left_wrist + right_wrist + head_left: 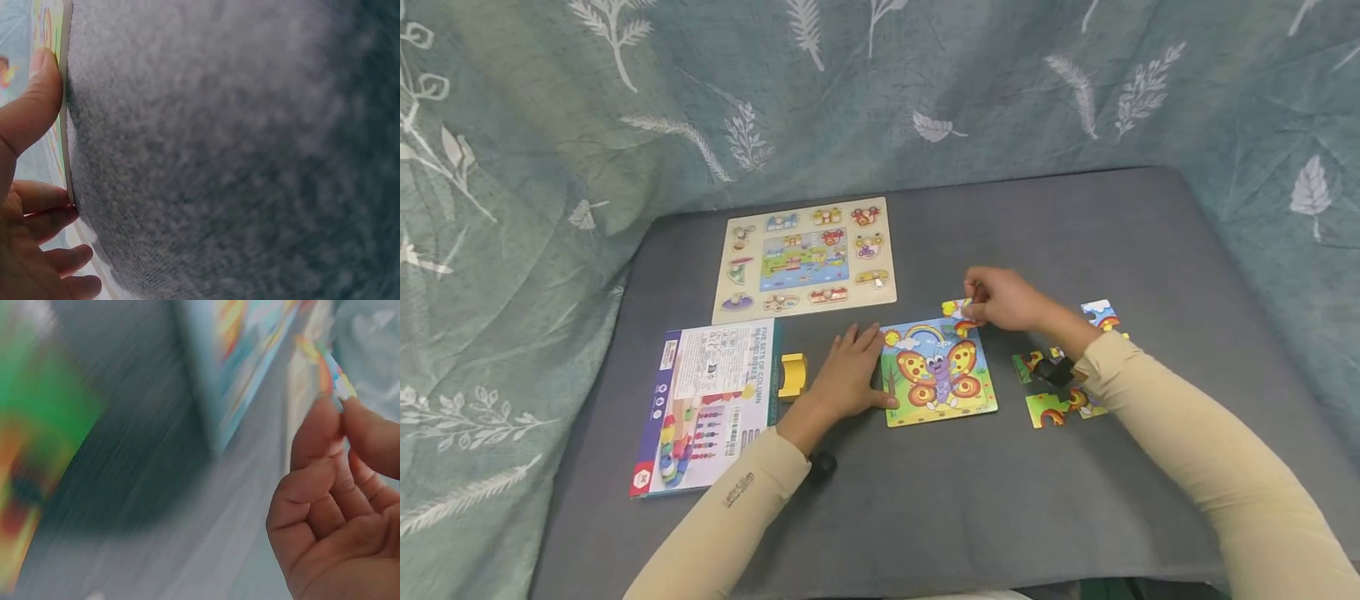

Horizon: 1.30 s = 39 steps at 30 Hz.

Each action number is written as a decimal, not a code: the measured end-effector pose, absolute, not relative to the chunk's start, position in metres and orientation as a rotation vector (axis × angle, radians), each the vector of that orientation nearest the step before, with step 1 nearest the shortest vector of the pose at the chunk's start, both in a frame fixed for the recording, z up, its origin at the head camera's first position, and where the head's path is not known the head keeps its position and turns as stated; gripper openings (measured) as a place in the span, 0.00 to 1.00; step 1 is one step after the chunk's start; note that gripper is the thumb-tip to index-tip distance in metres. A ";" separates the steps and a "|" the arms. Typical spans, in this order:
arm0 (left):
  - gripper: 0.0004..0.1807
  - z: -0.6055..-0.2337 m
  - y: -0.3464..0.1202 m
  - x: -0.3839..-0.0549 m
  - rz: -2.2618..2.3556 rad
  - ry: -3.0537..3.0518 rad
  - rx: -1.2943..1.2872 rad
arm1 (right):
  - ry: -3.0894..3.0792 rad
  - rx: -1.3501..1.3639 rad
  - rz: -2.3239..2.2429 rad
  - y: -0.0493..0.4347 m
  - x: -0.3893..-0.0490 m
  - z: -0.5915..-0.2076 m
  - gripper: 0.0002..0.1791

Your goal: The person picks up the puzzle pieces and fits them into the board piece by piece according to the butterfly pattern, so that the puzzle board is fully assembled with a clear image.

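A square butterfly puzzle board [977, 398] lies on the grey cloth. My left hand [846, 379] rests at its left side, fingers stretched out near the upper corner. In the left wrist view the thumb [42, 94] lies on the board's face, by the edge. My right hand [1011, 302] pinches a colourful jigsaw piece [953, 308] between thumb and index finger, over the board's upper right corner. The right wrist view shows this piece [335, 374] edge-on at the fingertips, with the other fingers curled.
Several loose jigsaw pieces [1045, 410] lie right of the board, partly hidden by the right forearm. Behind on the left is a wooden knob puzzle [883, 292]. A bead-toy box [722, 367] and a yellow curved block [793, 375] are left of my left hand.
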<state>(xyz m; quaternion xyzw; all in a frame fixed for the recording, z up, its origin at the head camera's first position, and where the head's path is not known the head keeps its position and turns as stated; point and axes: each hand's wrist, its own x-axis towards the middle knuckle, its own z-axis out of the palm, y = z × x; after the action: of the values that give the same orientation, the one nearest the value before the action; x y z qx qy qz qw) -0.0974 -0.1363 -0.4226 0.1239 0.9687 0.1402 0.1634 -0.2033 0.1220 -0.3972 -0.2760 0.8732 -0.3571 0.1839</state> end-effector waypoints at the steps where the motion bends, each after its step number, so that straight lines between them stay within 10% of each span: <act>1: 0.57 -0.423 -0.136 -0.098 0.398 2.766 0.361 | 2.410 -0.778 -1.063 0.113 -0.201 -0.396 0.09; 19: 0.57 -0.421 -0.132 -0.102 0.372 2.762 0.373 | 2.530 -0.629 -0.744 0.036 -0.186 -0.418 0.09; 39: 0.57 -0.425 -0.130 -0.102 0.403 2.753 0.359 | 2.741 -0.678 -0.605 0.078 -0.190 -0.413 0.13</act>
<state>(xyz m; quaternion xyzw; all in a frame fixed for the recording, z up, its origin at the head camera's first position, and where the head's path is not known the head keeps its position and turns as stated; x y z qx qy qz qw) -0.1019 -0.1303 -0.4249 0.1261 0.9675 0.1417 0.1672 -0.1897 0.0781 -0.4127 -0.2330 0.9416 -0.2077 0.1264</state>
